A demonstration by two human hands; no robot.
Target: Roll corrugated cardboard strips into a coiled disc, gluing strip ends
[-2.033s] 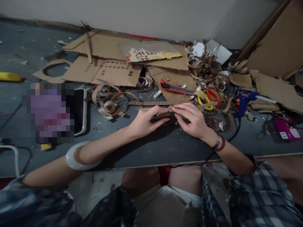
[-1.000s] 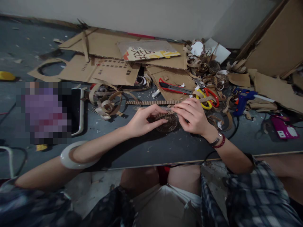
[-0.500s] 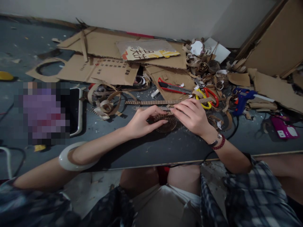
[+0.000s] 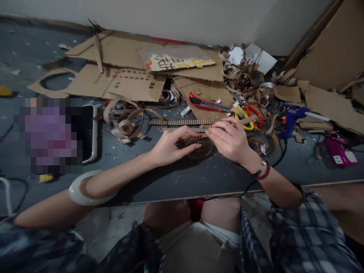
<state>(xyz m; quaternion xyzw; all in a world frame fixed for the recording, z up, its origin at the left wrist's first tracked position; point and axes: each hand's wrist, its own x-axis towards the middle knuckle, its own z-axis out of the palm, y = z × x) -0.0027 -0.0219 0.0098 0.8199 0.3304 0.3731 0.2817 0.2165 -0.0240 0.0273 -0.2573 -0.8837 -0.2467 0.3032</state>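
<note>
A flat coil of corrugated cardboard strip (image 4: 201, 148) lies on the dark tabletop (image 4: 182, 174) between my hands. My left hand (image 4: 176, 143) rests on its left side, fingers curled against the rim. My right hand (image 4: 230, 138) pinches the top edge of the coil, where a long ribbed cardboard strip (image 4: 182, 122) passes behind the fingers. That strip stretches left and right along the far side of my hands. My fingers hide the place where it meets the coil.
Beyond my hands lie a red-handled utility knife (image 4: 209, 105), yellow and red scissors (image 4: 246, 117), a blue glue gun (image 4: 291, 120) and curled cardboard scraps (image 4: 125, 127). Cardboard sheets (image 4: 133, 85) cover the back. A pink power strip (image 4: 339, 156) sits far right.
Two seconds ago the coil stood tilted in my fingers; now it lies flat under my hands. My right fingers have curled slightly tighter at its edge, and the view has drifted a little.
</note>
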